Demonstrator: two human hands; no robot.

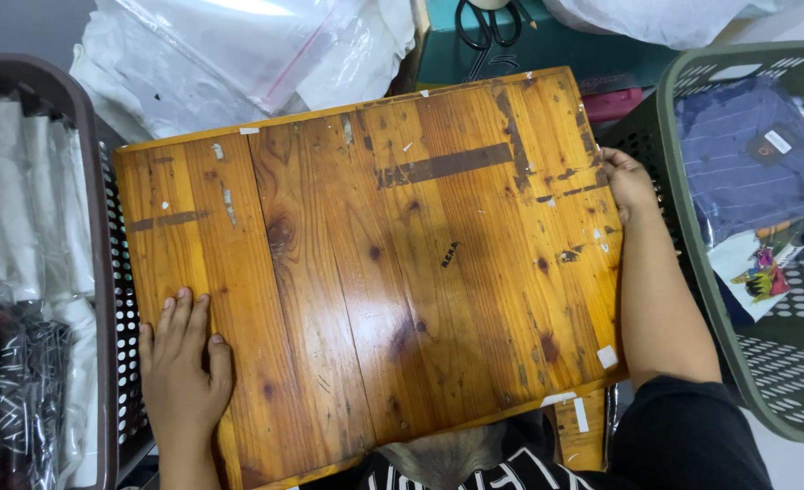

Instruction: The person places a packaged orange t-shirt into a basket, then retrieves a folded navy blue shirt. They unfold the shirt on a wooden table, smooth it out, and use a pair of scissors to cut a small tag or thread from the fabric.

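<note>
Wooden board (pixel 375 263), a varnished pine slab with knots, dark tape scars and scraps of white sticker, lies flat across the person's lap and fills the middle of the head view, tilted a little so its far edge climbs toward the right. Left hand (pixel 182 363) rests palm down on the near left corner, fingers together and flat on the surface, gripping nothing. Right hand (pixel 627 181) sits at the far right edge, fingers curled over the rim as if steadying it; whether they truly clamp the edge cannot be told, since the fingertips are hidden. Just outside the left hand stands a dark perforated basket (pixel 102 272) packed with bagged garments, its wall touching or nearly touching the board. Beyond the right forearm is a green perforated basket (pixel 692 272) holding a folded striped blue garment (pixel 747 154) in a clear bag. Past the far edge lie crumpled clear plastic bags (pixel 239 54) and black-handled scissors (pixel 488 23) on a teal surface. With only a flat palm and one edge hold, the board looks liable to slide or tip off the lap if either hand lifts, and it could knock the green basket or pinch fingers against the dark one.
</note>
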